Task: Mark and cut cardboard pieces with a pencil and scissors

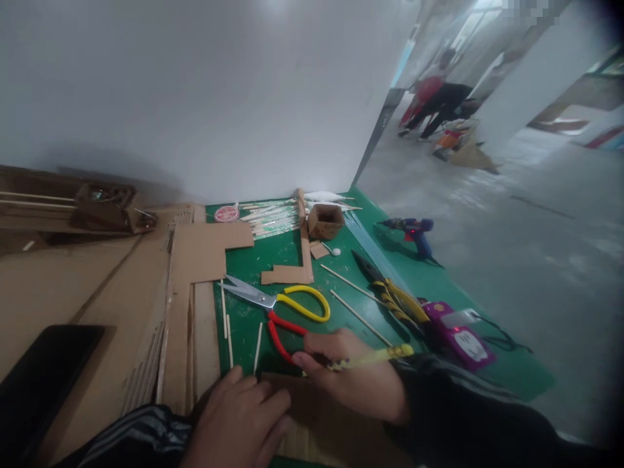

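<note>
Toward the near bench [263,250] edge, right hand [358,374] grips yellow pen [377,357] and red-yellow-handled metal scissors [266,299]; left hand [244,416] curls by brown cardboard [322,426], hold unclear; apparently tool-swapping, needing one freed

The green work surface [463,299] supports the following items. Rear: round red-and-white item [227,213], bundle of thin sticks [275,220], open-topped cardboard box [327,222] beside an angled cardboard strip [287,275]. Centre: loose wooden sticks [361,318]. Right: glue gun [415,234], yellow-and-black pliers [390,292], purple device [468,344]. Near edge: brown cardboard piece [336,429]. Left: a cardboard sheet [199,250] overlaps the surface.
</note>
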Tool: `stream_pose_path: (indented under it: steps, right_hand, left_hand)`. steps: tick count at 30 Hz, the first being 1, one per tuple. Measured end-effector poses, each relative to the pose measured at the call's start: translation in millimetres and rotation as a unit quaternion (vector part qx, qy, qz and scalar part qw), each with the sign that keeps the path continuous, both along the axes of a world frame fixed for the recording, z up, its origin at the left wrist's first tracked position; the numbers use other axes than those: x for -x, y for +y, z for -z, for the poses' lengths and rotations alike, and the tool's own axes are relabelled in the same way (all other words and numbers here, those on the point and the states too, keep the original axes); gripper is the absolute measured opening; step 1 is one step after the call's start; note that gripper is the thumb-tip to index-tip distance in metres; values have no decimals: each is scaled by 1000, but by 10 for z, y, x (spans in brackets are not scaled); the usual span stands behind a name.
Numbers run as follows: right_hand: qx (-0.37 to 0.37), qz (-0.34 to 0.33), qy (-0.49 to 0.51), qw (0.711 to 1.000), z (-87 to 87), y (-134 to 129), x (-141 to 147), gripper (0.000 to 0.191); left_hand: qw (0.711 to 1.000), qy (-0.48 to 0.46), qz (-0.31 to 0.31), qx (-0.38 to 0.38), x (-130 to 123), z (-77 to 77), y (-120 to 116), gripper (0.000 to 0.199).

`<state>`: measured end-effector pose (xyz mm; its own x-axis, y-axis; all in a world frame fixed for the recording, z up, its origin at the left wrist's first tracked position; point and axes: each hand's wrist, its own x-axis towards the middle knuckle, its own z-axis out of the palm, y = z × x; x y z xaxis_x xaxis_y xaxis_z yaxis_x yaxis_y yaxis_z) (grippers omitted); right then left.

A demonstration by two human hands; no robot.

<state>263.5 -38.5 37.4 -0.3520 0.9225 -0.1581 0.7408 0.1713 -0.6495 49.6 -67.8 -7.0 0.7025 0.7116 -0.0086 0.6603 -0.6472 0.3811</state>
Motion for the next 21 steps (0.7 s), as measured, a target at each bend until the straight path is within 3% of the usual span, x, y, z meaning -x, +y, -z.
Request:
stream_pose_path:
  steps: [11,16,19,20,21]
  right_hand:
    - [20,-25,67,997,60,147,273,37]
    - [1,-78,33,996,-67,72,-62,48]
    - [-11,-86,-31,996,-115,-189,-335,39]
    - [-1,-78,-58,995,-104,-309,-407,47]
    - [-1,-56,-85,995,-79,-436,-462,69]
  left_hand:
    - [999,-37,20,11,-13,33,2,25]
    - [999,-41,2,5,-8,4,-15,16]
    - [999,-41,10,28,-11,-16,-7,18]
    - [999,-38,13,32,-9,-10,-5,18]
    - [999,-35,16,36,-6,1,-5,17]
